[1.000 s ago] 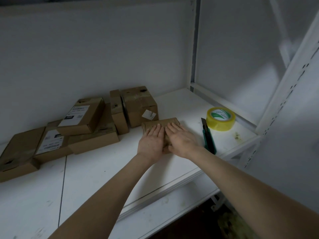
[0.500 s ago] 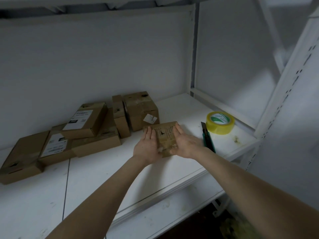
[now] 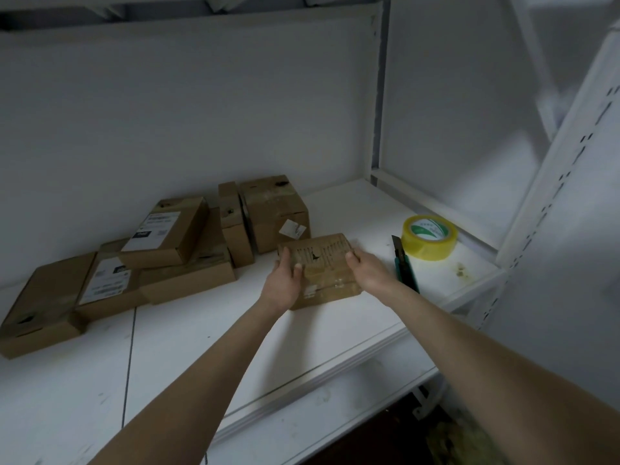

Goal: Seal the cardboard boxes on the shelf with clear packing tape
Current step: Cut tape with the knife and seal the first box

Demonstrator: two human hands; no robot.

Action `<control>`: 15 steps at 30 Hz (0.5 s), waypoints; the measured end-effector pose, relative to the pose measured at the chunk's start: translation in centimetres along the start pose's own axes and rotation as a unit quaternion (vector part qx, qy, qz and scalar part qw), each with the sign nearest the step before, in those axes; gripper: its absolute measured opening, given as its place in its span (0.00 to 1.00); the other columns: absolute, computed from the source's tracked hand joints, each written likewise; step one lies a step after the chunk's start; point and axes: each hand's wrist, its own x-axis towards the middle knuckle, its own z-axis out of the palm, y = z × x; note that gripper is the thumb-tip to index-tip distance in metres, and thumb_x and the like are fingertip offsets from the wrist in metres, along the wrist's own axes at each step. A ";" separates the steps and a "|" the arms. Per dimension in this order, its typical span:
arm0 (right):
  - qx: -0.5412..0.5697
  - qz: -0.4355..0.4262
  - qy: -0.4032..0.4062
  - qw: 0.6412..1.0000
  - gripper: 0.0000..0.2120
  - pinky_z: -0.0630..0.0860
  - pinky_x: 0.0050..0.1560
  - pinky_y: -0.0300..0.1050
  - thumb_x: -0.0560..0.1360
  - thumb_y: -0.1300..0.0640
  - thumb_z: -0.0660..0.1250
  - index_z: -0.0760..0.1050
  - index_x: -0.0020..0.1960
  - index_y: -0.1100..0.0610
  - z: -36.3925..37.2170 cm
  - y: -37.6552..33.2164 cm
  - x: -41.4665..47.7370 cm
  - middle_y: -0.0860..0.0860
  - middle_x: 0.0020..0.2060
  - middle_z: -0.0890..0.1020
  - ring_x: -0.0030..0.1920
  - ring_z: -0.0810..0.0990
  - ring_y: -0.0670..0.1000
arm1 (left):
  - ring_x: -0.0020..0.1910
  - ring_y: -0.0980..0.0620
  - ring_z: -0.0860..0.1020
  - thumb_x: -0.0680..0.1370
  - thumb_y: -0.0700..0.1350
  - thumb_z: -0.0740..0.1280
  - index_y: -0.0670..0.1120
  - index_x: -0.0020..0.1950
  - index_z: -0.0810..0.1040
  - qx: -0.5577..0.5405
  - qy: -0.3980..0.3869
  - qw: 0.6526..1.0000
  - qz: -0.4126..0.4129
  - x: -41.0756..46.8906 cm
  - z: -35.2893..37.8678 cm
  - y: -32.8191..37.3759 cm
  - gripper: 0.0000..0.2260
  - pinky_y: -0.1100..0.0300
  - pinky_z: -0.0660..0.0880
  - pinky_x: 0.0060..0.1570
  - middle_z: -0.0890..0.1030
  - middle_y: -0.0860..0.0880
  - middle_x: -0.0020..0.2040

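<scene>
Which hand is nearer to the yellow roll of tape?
Right. The right hand grips the small cardboard box on the side toward the yellow roll of tape; the left hand grips its far side.

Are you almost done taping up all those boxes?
Hard to say. Done: the small box shows what looks like shiny tape across its top. In hand: the left hand and right hand grip that box by its sides. Left: the tape roll and knife lie untouched on the shelf, and I cannot tell whether the pile of boxes is taped.
</scene>
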 end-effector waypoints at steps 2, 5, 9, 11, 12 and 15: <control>0.004 0.001 0.008 1.000 0.22 0.73 0.62 0.52 0.84 0.49 0.49 0.73 0.66 0.61 -0.4 0.2 -0.1 0.58 0.61 0.78 0.60 0.76 0.58 | 0.71 0.41 0.66 0.83 0.51 0.53 0.46 0.79 0.51 0.015 0.015 1.000 0.010 0.1 -0.3 -0.1 0.25 0.53 0.64 0.68 0.60 0.41 0.76; -0.053 -0.023 0.087 0.994 0.20 0.73 0.56 0.49 0.84 0.49 0.51 0.75 0.63 0.60 -1.2 0.7 -0.1 0.58 0.58 0.80 0.58 0.77 0.59 | 0.77 0.46 0.55 0.78 0.60 0.60 0.50 0.78 0.53 0.102 0.074 0.987 0.104 0.1 -0.8 0.7 0.33 0.49 0.56 0.73 0.53 0.46 0.79; -0.072 0.007 0.177 0.981 0.11 0.76 0.56 0.49 0.79 0.52 0.62 0.75 0.60 0.54 -3.9 3.1 0.6 0.55 0.59 0.79 0.58 0.78 0.57 | 0.78 0.47 0.45 0.74 0.65 0.63 0.60 0.78 0.48 0.330 -0.031 0.925 0.188 1.3 -0.3 1.6 0.37 0.42 0.45 0.73 0.47 0.48 0.79; -0.104 0.033 0.205 0.973 0.13 0.76 0.56 0.50 0.79 0.54 0.63 0.74 0.63 0.53 -5.9 4.2 1.1 0.55 0.62 0.76 0.60 0.76 0.58 | 0.78 0.46 0.44 0.77 0.64 0.60 0.61 0.77 0.48 0.380 -0.061 0.905 0.180 2.2 0.7 2.2 0.33 0.39 0.43 0.73 0.45 0.47 0.79; -0.125 0.046 0.217 0.967 0.15 0.75 0.58 0.51 0.79 0.56 0.63 0.74 0.65 0.53 -6.9 4.8 1.3 0.56 0.64 0.75 0.62 0.74 0.58 | 0.78 0.46 0.44 0.78 0.62 0.59 0.61 0.77 0.48 0.385 -0.066 0.903 0.179 2.6 1.2 2.6 0.32 0.38 0.43 0.73 0.45 0.47 0.79; -0.199 0.073 0.229 0.950 0.23 0.68 0.65 0.51 0.77 0.62 0.62 0.67 0.71 0.56 -9.7 6.1 1.9 0.56 0.71 0.66 0.69 0.65 0.59 | 0.78 0.45 0.45 0.79 0.60 0.59 0.61 0.77 0.49 0.381 -0.084 0.903 0.182 4.2 2.1 4.2 0.30 0.37 0.45 0.73 0.46 0.48 0.79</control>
